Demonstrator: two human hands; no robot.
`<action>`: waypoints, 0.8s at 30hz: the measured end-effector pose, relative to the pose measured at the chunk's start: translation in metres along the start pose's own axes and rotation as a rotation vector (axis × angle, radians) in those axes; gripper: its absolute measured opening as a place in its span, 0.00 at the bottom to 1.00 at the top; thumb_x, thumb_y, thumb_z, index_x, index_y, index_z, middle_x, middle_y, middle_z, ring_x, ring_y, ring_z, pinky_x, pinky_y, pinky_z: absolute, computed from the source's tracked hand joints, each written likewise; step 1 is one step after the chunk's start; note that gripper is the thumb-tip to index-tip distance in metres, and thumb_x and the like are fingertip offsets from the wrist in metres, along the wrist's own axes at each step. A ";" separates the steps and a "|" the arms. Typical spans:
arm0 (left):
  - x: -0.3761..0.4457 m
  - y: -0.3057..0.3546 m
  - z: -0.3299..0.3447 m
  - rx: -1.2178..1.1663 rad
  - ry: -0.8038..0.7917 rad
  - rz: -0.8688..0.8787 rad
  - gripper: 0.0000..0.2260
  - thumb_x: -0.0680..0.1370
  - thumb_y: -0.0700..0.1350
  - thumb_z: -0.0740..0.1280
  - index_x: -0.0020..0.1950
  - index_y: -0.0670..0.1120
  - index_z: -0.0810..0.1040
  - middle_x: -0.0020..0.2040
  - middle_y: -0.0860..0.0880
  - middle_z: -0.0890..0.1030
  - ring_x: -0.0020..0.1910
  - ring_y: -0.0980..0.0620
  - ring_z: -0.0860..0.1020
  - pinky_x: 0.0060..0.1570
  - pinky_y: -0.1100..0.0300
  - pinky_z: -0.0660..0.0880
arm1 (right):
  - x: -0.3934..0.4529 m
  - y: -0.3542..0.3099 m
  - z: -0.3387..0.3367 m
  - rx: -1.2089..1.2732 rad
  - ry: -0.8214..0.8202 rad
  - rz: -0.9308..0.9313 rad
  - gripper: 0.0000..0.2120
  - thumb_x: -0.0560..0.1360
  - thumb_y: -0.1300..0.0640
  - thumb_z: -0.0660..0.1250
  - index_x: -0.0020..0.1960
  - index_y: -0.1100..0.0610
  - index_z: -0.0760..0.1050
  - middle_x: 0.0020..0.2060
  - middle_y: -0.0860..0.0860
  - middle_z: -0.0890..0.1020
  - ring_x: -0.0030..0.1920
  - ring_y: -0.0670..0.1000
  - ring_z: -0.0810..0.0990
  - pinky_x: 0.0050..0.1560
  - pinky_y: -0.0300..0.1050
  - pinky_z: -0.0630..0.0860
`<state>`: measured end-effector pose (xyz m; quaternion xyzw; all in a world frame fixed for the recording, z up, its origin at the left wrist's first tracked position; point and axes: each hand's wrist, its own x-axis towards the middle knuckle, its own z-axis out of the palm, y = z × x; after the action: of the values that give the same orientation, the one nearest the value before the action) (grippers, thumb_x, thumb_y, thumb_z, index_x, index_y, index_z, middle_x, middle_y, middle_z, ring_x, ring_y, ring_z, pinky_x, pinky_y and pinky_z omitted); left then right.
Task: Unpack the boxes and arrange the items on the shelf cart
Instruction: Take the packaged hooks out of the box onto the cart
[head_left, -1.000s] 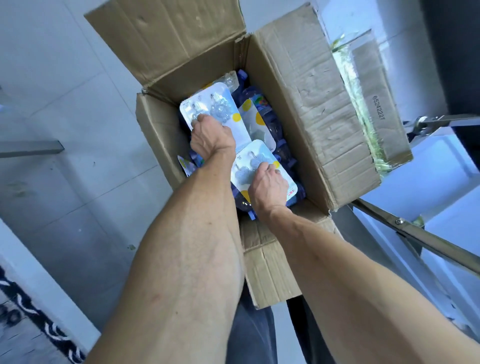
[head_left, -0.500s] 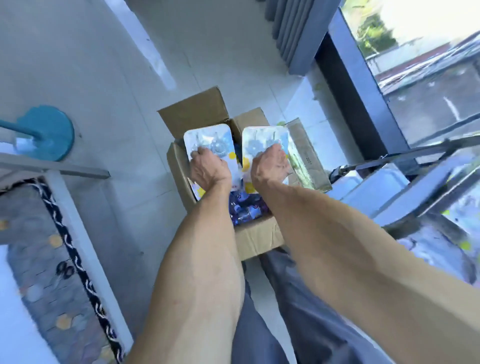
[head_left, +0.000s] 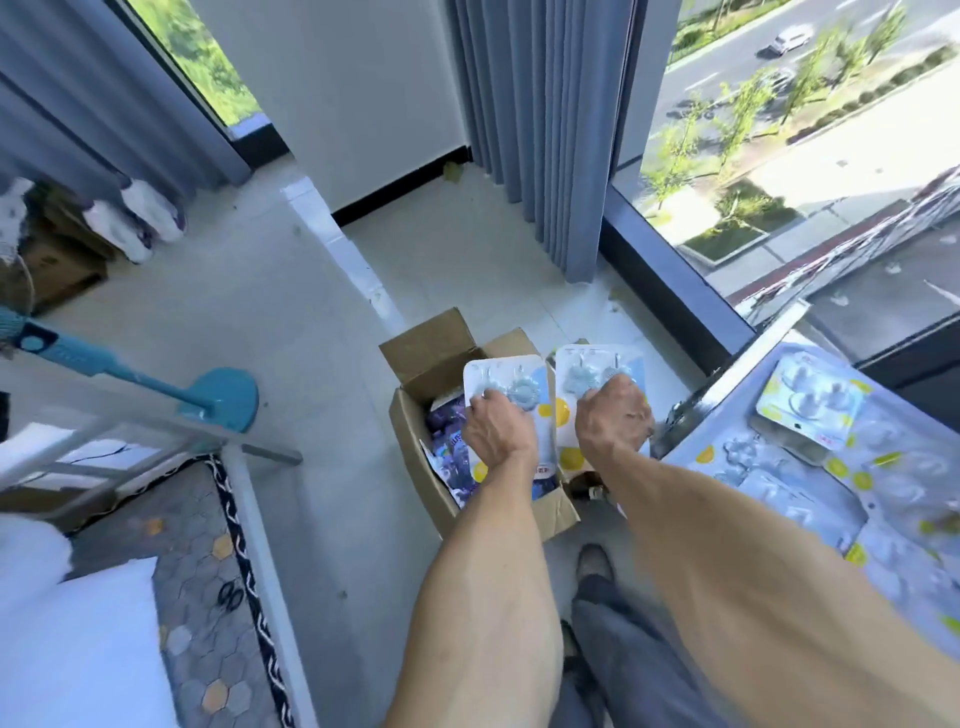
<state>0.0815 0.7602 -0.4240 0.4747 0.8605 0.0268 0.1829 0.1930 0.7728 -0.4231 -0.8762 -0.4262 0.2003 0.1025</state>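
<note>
An open cardboard box (head_left: 415, 447) stands on the floor with dark blue packets (head_left: 449, 447) still inside. My left hand (head_left: 496, 428) grips a white blister pack (head_left: 506, 382) held up above the box. My right hand (head_left: 613, 421) grips a second blister pack (head_left: 597, 369) beside it, a little further right. Both packs are white with yellow dots and hold pale blue items under clear plastic. The shelf cart (head_left: 737, 364) is at the right, its top shelf covered with several like packs (head_left: 808, 400).
A blue fan stand (head_left: 218, 397) stands on the floor to the left. A patterned mat (head_left: 197, 545) and white bedding (head_left: 78, 639) lie at the lower left. Grey curtains (head_left: 540, 130) and a large window (head_left: 779, 130) are behind the box. My foot (head_left: 595, 564) is below the box.
Both hands have lifted a blister pack each out of the box and carried them up and to the right, toward the cart. My head has risen, showing the room.
</note>
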 end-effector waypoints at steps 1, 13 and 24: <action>-0.014 0.007 0.001 0.010 0.003 0.025 0.11 0.78 0.46 0.66 0.59 0.44 0.76 0.58 0.44 0.78 0.58 0.44 0.77 0.50 0.51 0.72 | -0.004 0.012 -0.011 0.004 0.005 0.018 0.09 0.78 0.57 0.61 0.51 0.60 0.77 0.47 0.57 0.82 0.49 0.59 0.82 0.49 0.50 0.77; -0.233 0.140 0.091 0.052 -0.133 0.345 0.12 0.79 0.45 0.62 0.60 0.45 0.76 0.60 0.45 0.79 0.60 0.44 0.77 0.56 0.52 0.72 | 0.008 0.272 -0.111 0.153 0.045 0.398 0.14 0.78 0.57 0.62 0.60 0.61 0.74 0.58 0.61 0.79 0.60 0.63 0.78 0.58 0.52 0.73; -0.440 0.262 0.230 0.213 -0.371 0.581 0.09 0.79 0.44 0.62 0.57 0.45 0.77 0.55 0.45 0.80 0.58 0.44 0.78 0.53 0.51 0.75 | 0.039 0.546 -0.198 0.200 0.008 0.763 0.13 0.78 0.58 0.61 0.60 0.62 0.74 0.57 0.60 0.79 0.58 0.63 0.78 0.54 0.51 0.73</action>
<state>0.5841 0.5105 -0.4533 0.7125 0.6399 -0.0989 0.2702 0.6871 0.4658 -0.4469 -0.9581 -0.0481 0.2610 0.1073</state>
